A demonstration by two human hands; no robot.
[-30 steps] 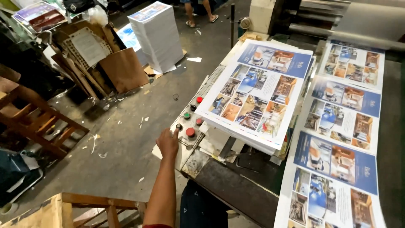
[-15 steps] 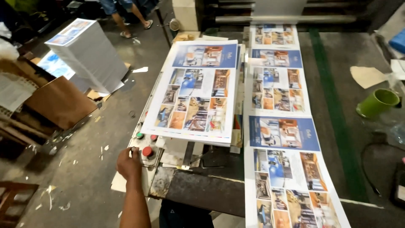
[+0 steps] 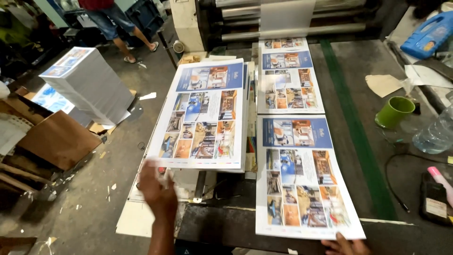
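Since half a second ago the left hand (image 3: 158,193) has risen from the button panel toward the near edge of the printed stack (image 3: 203,118); it now hovers at that edge, fingers spread and blurred, holding nothing. The right hand (image 3: 347,246) shows only fingertips at 5 o'clock, resting on the bottom corner of the near sheet (image 3: 302,184), apparently pinning it flat (how far it is closed I cannot tell). That sheet lies on the machine bed (image 3: 354,141) in line with a second sheet (image 3: 289,80) at 12 o'clock, fed from the rollers (image 3: 283,19). A green cup (image 3: 394,112) stands at 2 o'clock, and a tall paper pile (image 3: 87,82) at 10 o'clock, probably finished stock set aside.
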